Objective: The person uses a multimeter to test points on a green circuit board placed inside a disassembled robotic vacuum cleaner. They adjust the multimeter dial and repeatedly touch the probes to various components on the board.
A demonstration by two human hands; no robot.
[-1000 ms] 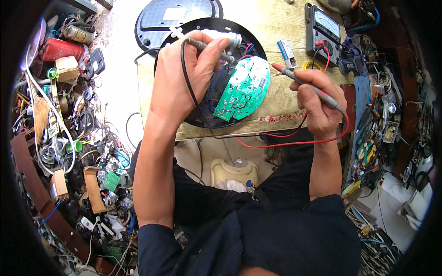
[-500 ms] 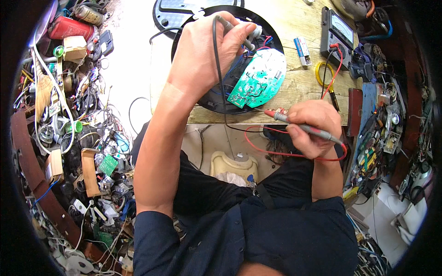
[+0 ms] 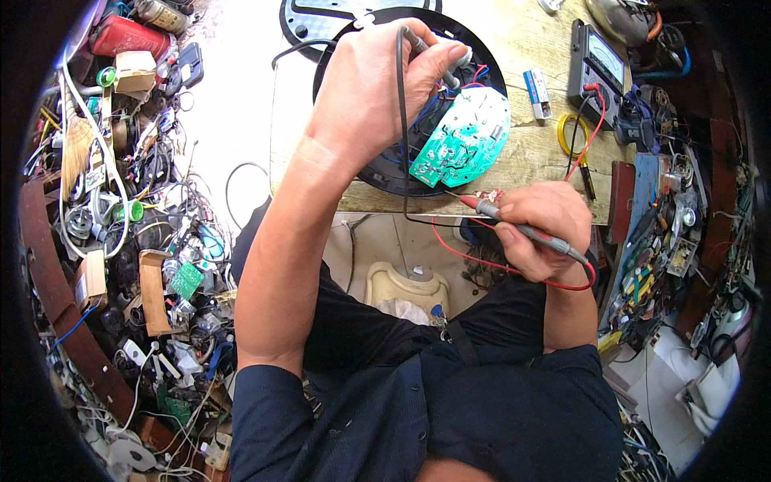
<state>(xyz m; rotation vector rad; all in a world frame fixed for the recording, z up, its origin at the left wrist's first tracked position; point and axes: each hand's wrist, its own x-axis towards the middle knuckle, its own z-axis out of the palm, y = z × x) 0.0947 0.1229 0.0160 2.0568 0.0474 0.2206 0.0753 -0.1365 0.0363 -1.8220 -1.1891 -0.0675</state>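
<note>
Near the front edge of the wooden table lies a round black housing (image 3: 377,178) with a green circuit board (image 3: 464,138) on its right part. My left hand (image 3: 373,88) is closed on a grey test probe (image 3: 430,56) with a black lead, over the housing's upper part; where its tip rests I cannot tell. Just below the board, my right hand (image 3: 546,229) grips a test probe (image 3: 502,215) with a red front and red lead. Its thin tip points left, close to the housing's rim. An analog multimeter (image 3: 598,68) stands at the right, leads plugged in.
A small white, blue and red box (image 3: 537,94) and a yellow ring of wire or tape (image 3: 573,134) lie right of the housing. Behind it is a dark round cover (image 3: 301,32). Cables and electronic scrap (image 3: 161,241) heap up at the left; more parts crowd the right.
The table and things on it appear shifted slightly right in the picture. My right hand has moved a little left and down with its probe; the left hand keeps its probe over the housing.
</note>
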